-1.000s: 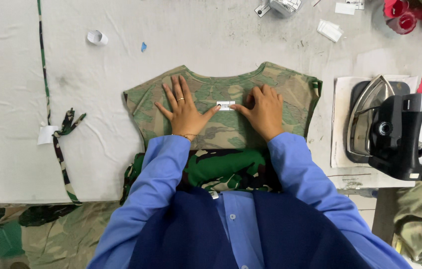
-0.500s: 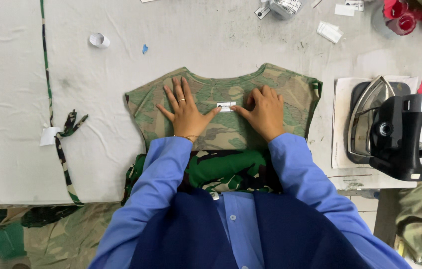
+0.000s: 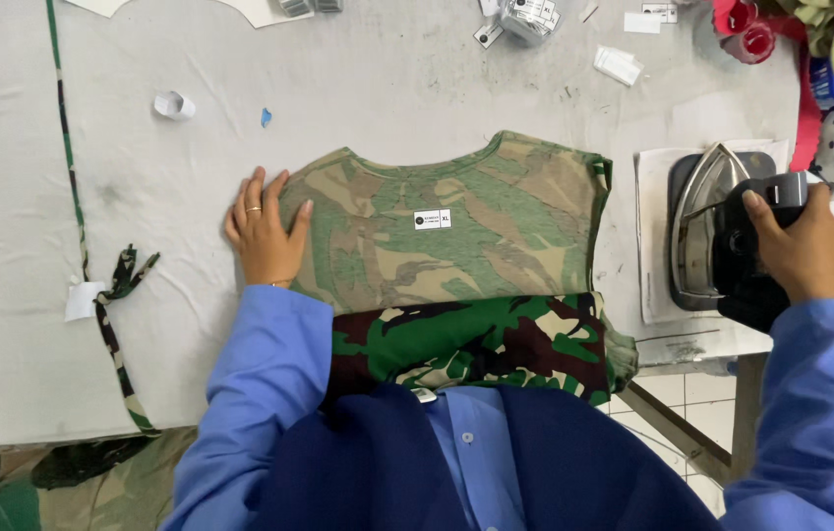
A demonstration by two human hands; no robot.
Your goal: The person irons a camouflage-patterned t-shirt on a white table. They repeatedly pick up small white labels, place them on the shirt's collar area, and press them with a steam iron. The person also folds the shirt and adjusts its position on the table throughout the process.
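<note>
The soft camouflage shirt (image 3: 446, 231) lies flat on the tabletop (image 3: 387, 79). The left hand (image 3: 265, 231) presses on its edge, fingers spread. The right hand (image 3: 796, 246) grips the handle of the iron (image 3: 722, 241), which looks heavy.

The right hand (image 3: 796, 246) left the camouflage shirt (image 3: 456, 226) and now grips the iron (image 3: 722, 236).
</note>
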